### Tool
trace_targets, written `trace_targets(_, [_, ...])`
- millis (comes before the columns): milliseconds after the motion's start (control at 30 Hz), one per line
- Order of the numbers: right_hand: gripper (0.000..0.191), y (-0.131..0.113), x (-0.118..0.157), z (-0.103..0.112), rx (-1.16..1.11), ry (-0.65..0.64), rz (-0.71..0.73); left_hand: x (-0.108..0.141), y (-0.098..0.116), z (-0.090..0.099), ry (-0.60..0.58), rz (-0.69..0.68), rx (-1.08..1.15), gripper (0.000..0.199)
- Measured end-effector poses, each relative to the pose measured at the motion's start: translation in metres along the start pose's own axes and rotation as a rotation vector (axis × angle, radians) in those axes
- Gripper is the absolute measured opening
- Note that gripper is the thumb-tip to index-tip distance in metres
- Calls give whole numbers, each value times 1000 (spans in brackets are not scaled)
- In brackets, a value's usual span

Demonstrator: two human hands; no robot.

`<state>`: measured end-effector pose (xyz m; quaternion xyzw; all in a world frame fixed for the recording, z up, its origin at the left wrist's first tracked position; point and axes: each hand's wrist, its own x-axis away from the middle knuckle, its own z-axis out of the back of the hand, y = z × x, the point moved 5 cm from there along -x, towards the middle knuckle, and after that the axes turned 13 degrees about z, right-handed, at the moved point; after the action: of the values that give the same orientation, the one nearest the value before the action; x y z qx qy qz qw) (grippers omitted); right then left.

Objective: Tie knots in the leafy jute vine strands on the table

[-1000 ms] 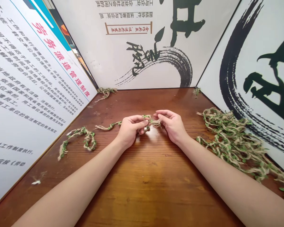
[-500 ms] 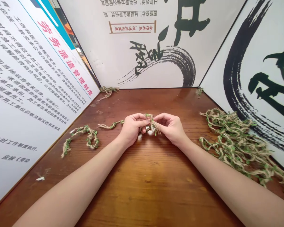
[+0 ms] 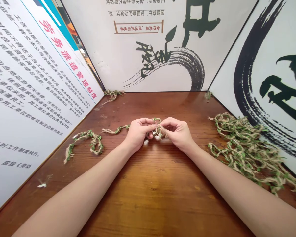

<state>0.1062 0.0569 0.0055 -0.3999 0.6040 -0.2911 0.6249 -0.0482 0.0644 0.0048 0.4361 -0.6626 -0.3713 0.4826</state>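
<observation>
My left hand (image 3: 138,133) and my right hand (image 3: 179,132) meet near the middle of the wooden table, both with fingers closed on a green-and-tan twine (image 3: 160,131). The twine is bunched into small loops between my fingertips. One tail of twine (image 3: 117,129) comes out on the far side of my left hand and lies on the table to the left. Small white tufts (image 3: 146,142) show just below the fingers. The exact crossing of the strands is partly hidden by my fingertips.
A large tangled pile of leafy twine (image 3: 246,148) lies on the right. A shorter piece (image 3: 96,144) rests at the left, with a white scrap (image 3: 42,185) nearer me. Small bits of twine (image 3: 113,94) sit in the far corners. Printed panels (image 3: 158,75) enclose the table (image 3: 148,197).
The twine between my fingertips has shifted slightly and its loop shows more openly beside my right fingers. My right hand has moved very little; my left hand stays in place.
</observation>
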Motion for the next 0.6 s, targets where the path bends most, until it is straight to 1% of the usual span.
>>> trace_targets(67, [36, -1, 0, 1, 26, 8, 15, 0, 0, -1, 2, -15, -18, 37])
trace_targets(200, [34, -2, 1, 1, 8, 0, 0, 3, 0, -4, 1, -52, -111, 33])
trace_targets(333, [35, -1, 2, 1, -34, 12, -54, 6, 0, -8, -4, -67, -183, 29])
trace_targets(433, [38, 0, 1, 1, -58, 21, -88, 7, 0, -7, -13, -74, -175, 28])
trace_targets(600, [48, 3, -1, 1, -76, 50, -101, 6, -2, -5, -32, -81, -168, 26])
